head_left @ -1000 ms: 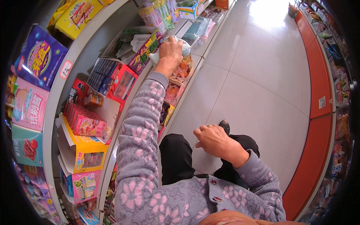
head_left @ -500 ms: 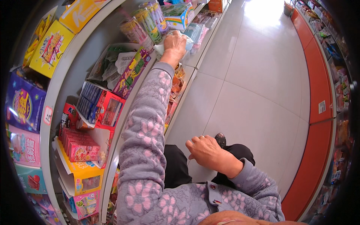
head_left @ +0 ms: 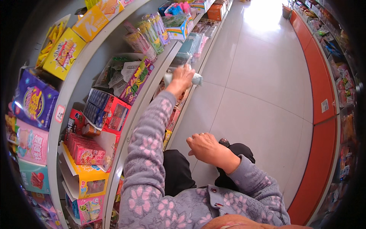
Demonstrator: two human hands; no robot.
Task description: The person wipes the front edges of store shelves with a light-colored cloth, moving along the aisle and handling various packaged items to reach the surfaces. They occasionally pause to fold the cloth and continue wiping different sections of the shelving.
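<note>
My left hand [head_left: 181, 81] is closed round a crumpled pale cloth [head_left: 197, 79], whose ends stick out on both sides of the fingers. It is just off the front edge of the shelf [head_left: 167, 53], above packets on a lower shelf. Several clear tubes [head_left: 150, 34] with colourful contents stand on the shelf beyond it. My right hand [head_left: 207, 148] hangs over my knees, its fingers curled in and its palm hidden. Nothing shows in it.
Shelves on the left hold a purple-green box [head_left: 138, 81], a red box [head_left: 114, 114], pink packs [head_left: 89, 152] and a yellow box [head_left: 66, 53]. A tiled aisle floor [head_left: 263, 95] runs past an orange-red panel [head_left: 324, 87] below another packed shelf.
My left hand has drawn back toward me with the cloth, away from the tubes and off the shelf edge. My right hand has barely moved. The view has shifted slightly.
</note>
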